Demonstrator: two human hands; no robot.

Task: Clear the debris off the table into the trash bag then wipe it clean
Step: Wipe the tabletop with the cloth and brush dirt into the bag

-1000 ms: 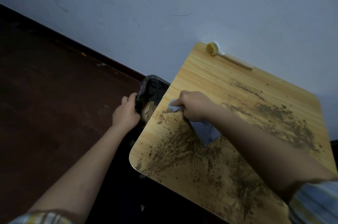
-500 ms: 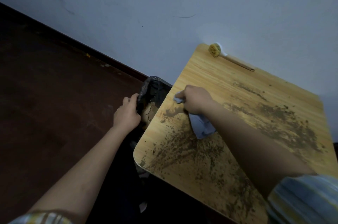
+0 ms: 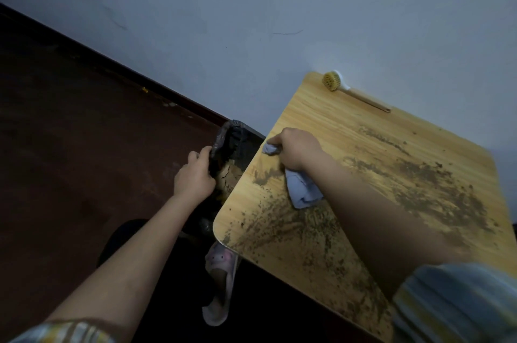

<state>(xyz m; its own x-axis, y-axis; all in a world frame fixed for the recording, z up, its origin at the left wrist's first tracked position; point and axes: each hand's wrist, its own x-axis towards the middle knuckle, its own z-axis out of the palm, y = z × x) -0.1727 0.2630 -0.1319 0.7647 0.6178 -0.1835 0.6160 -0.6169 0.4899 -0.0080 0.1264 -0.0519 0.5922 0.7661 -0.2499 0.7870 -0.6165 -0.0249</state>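
A wooden table [image 3: 321,119] is smeared with brown dirt debris [image 3: 436,188] across its middle and near side. My right hand [image 3: 296,149] grips a pale blue cloth [image 3: 303,191] near the table's left edge, the cloth trailing under my wrist. A black trash bag [image 3: 232,138] hangs open just beside that edge, with some debris inside. My left hand [image 3: 194,174] holds the bag's rim.
A round yellow scrub brush with a wooden handle [image 3: 333,82] lies at the table's far edge against the grey wall. A slippered foot [image 3: 221,281] shows below the table's near corner. Dark reddish floor lies to the left.
My right hand has dragged the cloth away from me along the left edge, leaving a small dirt pile behind it. The left hand stays on the bag rim.
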